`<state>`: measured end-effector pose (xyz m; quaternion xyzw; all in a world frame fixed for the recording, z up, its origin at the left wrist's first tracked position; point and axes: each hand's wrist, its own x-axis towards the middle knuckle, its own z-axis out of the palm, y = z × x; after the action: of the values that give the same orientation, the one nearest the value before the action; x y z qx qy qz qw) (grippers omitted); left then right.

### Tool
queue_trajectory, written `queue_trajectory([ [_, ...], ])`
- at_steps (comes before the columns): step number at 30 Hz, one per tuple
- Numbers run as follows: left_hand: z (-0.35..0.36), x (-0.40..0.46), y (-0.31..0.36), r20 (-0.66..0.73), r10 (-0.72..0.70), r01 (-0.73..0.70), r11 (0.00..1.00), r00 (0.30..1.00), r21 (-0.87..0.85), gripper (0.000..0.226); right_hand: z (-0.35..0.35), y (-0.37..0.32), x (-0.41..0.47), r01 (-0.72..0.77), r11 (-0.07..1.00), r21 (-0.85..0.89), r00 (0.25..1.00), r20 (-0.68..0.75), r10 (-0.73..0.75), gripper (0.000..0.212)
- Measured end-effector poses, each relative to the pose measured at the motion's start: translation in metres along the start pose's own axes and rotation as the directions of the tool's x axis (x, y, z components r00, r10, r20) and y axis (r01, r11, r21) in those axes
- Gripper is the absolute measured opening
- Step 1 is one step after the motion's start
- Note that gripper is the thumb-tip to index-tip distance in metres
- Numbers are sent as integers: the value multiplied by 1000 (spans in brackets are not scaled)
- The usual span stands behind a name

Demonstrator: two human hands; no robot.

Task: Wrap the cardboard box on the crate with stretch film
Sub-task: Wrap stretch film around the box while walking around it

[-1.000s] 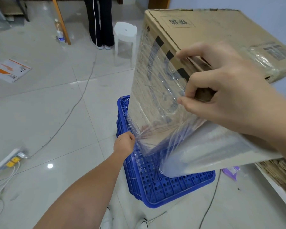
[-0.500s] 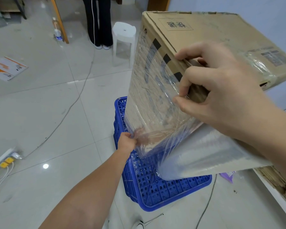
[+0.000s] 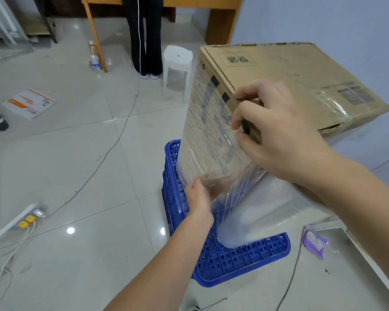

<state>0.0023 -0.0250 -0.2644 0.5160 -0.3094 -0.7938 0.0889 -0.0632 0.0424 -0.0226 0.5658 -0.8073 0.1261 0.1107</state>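
cardboard box [image 3: 285, 79] stands on end on the blue crate [image 3: 234, 261], tilted, top leaning away from the crate toward the blue wall. stretch film [image 3: 208, 135] is laid over the box face on the near-left side and bunches loose at the bottom, spilling onto the crate top. right hand [image 3: 276, 131] is up at the box's near edge, fingers curled, pinching the film there against the cardboard. left hand [image 3: 199, 198] is low, at the box's bottom corner just above the crate, fingers closed on the gathered film. another band of film is already on the box's far end. off the crate's far side: white stool [image 3: 177, 70], a person's dark trouser legs [image 3: 146, 34], a bottle [image 3: 94, 57] by a wooden table leg. left of the crate: cable [image 3: 103, 158], power strip [image 3: 18, 218] with yellow plugs, flat printed carton [image 3: 29, 103]. purple packet [image 3: 313, 242] just right of the crate.
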Motion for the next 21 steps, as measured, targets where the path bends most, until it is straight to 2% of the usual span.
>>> queue_trajectory([
  [4,20,-50,14,158,180,-183,983,971,8,57,1,1,0,5,1000,-14,1000,4,-5,16],
  [5,24,-53,16,181,213,-219,976,960,12,55,1,2,1,9,1000,-15,1000,2,-9,16],
  [8,36,-66,24,152,226,-235,971,962,49,21,1,2,1,11,1000,-8,1000,1,-11,16],
  [11,42,-72,27,118,260,-263,965,958,17,16,-1,2,0,12,1000,-15,1000,7,-12,14],
  [14,43,-77,31,98,302,-304,952,948,13,23,0,3,0,16,1000,-4,1000,8,-16,13],
  [17,48,-95,44,160,477,-491,869,864,65,66,1,2,-1,12,1000,21,1000,3,-12,11],
  [18,50,-102,50,175,539,-552,834,824,26,76,1,3,0,18,999,29,1000,-11,-18,9],
  [19,53,-111,56,196,579,-577,814,792,-71,79,1,4,0,25,999,42,999,-29,-24,9],
  [21,56,-122,68,238,596,-537,799,767,-270,94,1,6,-1,26,993,114,999,-50,-21,14],
])
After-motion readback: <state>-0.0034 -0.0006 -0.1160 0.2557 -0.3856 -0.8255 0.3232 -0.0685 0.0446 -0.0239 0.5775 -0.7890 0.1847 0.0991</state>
